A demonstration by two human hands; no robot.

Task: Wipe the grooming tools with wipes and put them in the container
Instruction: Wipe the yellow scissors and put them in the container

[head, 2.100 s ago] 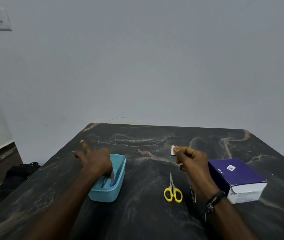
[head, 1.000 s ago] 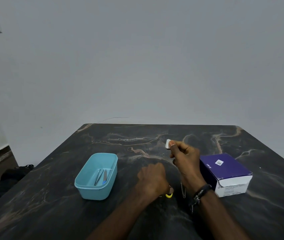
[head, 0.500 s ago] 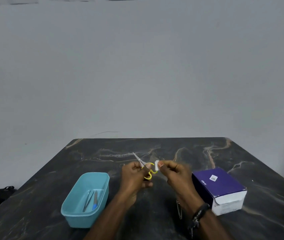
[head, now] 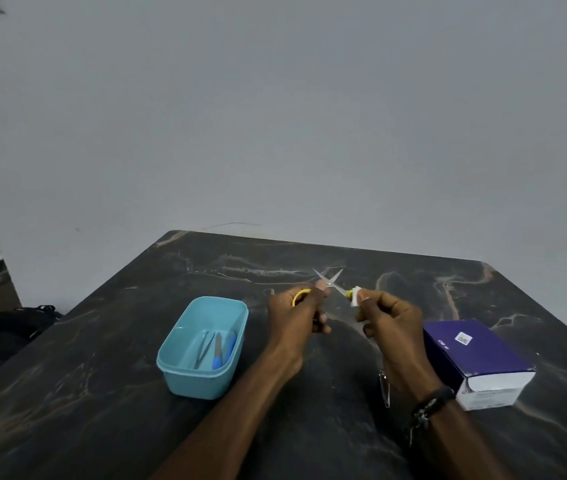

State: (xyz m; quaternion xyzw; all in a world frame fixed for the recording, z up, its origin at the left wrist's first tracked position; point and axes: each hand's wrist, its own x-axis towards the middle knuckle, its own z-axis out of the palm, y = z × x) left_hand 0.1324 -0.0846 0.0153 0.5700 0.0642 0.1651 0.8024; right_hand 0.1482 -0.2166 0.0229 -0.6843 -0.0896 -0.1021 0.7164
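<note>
At the centre of the frame, above the dark marbled tabletop [head: 309,427], the left hand [head: 301,315] grips one yellow handle of a small pair of scissors [head: 329,282], its fingers curled round the loop, while the blades stand spread in a V pointing toward the far wall. The right hand [head: 389,322] pinches a small folded white wipe [head: 355,296] between thumb and fingertips, and the wipe sits against the scissors' other yellow handle, just right of the pivot. So the scissors appear to be partway through their wipe, with no blade yet covered by the cloth. Left of centre, the light blue container [head: 202,375] rests on the tabletop and already holds tweezers [head: 204,348] and a blue-handled file [head: 218,351] (a second blue item seems to lie beside it, though it is hard to separate). One thin metal tool [head: 385,389] lies on the tabletop near the right wrist, partly hidden by the forearm, and likely awaits cleaning. At the right of the frame stands a purple and white box [head: 479,362], probably the supply of wipes. By this showing, roughly half the job is done: the scissors need finishing and placing, then the metal tool.
</note>
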